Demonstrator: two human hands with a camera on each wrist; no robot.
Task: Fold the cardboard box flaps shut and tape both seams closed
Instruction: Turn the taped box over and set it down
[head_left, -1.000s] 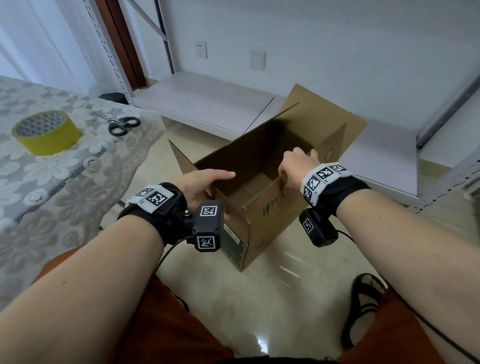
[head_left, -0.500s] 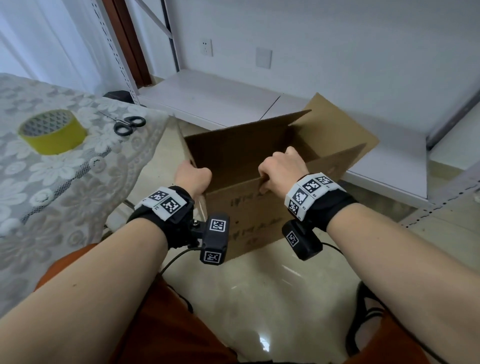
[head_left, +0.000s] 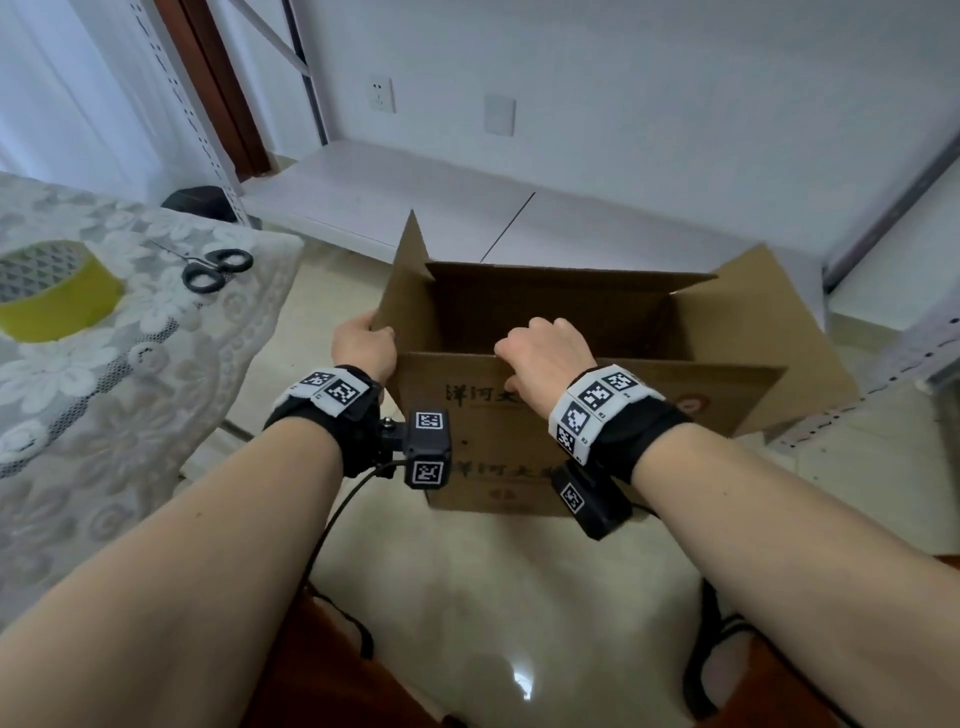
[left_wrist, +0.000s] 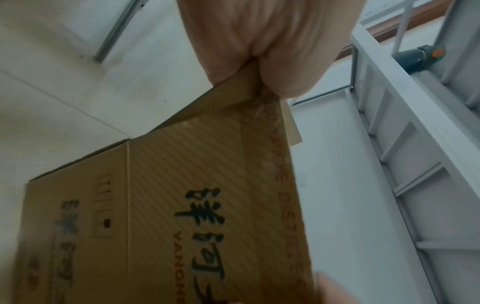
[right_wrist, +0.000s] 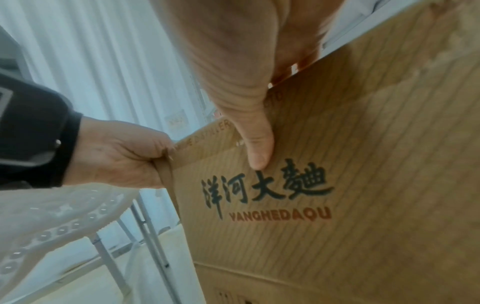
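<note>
An open brown cardboard box (head_left: 498, 410) with black print stands over the tiled floor, its four flaps raised. My left hand (head_left: 371, 332) grips the left end of the near flap at the corner; the left wrist view shows that hand (left_wrist: 259, 86) pinching the cardboard edge of the box (left_wrist: 207, 195). My right hand (head_left: 530, 343) curls over the near flap's top edge, thumb (right_wrist: 257, 152) pressed on the printed outside of the box (right_wrist: 363, 185). A yellow tape roll (head_left: 52, 291) lies on the table at the left.
Black-handled scissors (head_left: 215, 267) lie on the lace-covered table (head_left: 104, 415) past the tape. A low white shelf board (head_left: 389, 202) runs behind the box, with metal rack posts (head_left: 883, 208) at the right. My sandalled foot (head_left: 727, 665) is at the lower right.
The box has been turned so its long printed side faces me squarely. My left hand moved to the left corner; the right hand kept its hold on the near flap.
</note>
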